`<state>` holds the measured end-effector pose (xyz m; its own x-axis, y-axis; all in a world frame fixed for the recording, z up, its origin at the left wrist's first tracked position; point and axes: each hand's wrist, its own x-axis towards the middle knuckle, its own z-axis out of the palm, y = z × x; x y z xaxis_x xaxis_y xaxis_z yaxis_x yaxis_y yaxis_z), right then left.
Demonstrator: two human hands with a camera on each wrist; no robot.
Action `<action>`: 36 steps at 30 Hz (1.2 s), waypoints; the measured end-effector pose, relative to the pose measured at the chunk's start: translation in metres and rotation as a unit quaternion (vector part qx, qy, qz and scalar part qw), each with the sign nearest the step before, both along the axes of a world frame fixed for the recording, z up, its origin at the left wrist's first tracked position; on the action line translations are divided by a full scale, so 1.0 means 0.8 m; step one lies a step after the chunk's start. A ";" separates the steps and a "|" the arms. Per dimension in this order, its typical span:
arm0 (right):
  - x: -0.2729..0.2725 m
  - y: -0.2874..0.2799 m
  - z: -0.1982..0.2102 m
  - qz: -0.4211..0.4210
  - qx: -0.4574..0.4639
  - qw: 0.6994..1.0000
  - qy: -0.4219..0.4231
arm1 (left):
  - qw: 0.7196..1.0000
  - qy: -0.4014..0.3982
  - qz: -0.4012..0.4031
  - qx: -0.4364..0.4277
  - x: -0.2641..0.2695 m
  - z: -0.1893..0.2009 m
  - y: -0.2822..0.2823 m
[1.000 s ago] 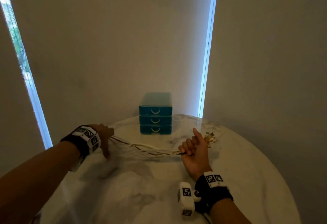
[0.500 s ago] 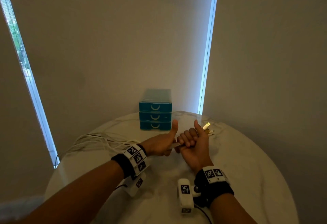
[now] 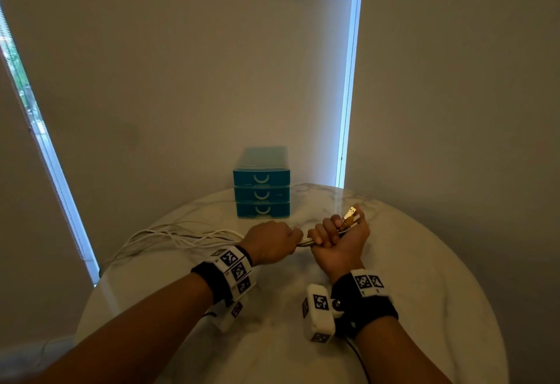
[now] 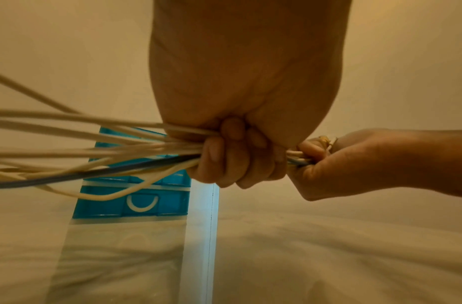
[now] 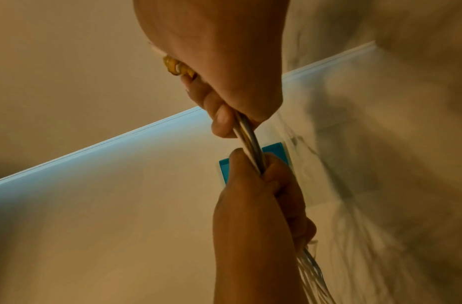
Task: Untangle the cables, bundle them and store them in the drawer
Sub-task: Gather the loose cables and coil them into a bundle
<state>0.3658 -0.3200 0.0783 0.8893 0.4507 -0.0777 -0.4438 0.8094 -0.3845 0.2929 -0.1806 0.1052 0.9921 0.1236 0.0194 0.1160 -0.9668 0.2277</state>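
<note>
Both fists grip the cables [image 3: 188,236], our left hand [image 3: 271,241] just beside our right hand [image 3: 339,239], the free length trailing toward the table's left edge.

The room is dim. Daylight enters only through a narrow bright slit between the drawn beige blinds [image 3: 348,80] at the back and a second strip at the far left, both bluish-white and slightly blown out. The round white marble tabletop [image 3: 424,262] carries a soft sheen and a faint reflection of the slit. The head view bends straight lines near its edges. Both wrist views look warm, yellowish and grainy; the bundle of pale cream cables [image 4: 68,139] smears with motion blur, and the marble surface beneath is soft.
</note>
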 end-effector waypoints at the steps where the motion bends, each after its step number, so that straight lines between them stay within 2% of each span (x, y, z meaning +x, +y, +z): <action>1: 0.001 0.000 0.000 -0.004 -0.008 1.000 0.002 | 1.000 0.003 0.000 -0.007 0.000 0.000 -0.001; 6: -0.001 -0.003 0.003 0.003 0.001 1.000 -0.008 | 1.000 0.007 0.000 -0.020 -0.001 0.006 -0.001; 10: -0.002 -0.004 0.006 0.004 -0.031 0.999 -0.015 | 0.999 0.020 -0.006 -0.026 -0.003 0.012 -0.004; 16: 0.000 0.002 0.003 -0.013 0.000 1.000 -0.015 | 0.988 0.002 -0.009 -0.152 0.002 0.003 0.003; 22: -0.001 0.002 0.005 -0.030 0.013 0.999 -0.029 | 0.995 -0.033 -0.008 -0.089 0.009 0.003 -0.006; 27: 0.000 0.007 0.014 -0.071 -0.129 0.987 -0.060 | 0.993 -0.039 -0.009 -0.107 0.004 0.001 -0.006; 29: 0.007 0.000 0.017 -0.081 -0.106 0.990 -0.042 | 0.994 -0.035 -0.006 -0.106 -0.001 0.001 -0.002; 32: 0.017 -0.013 0.021 -0.079 -0.068 0.994 -0.018 | 0.998 -0.062 -0.003 -0.029 0.001 0.005 -0.001; 36: 0.028 -0.019 0.012 -0.043 -0.101 0.994 0.020 | 0.997 -0.058 -0.008 0.049 0.007 0.019 -0.002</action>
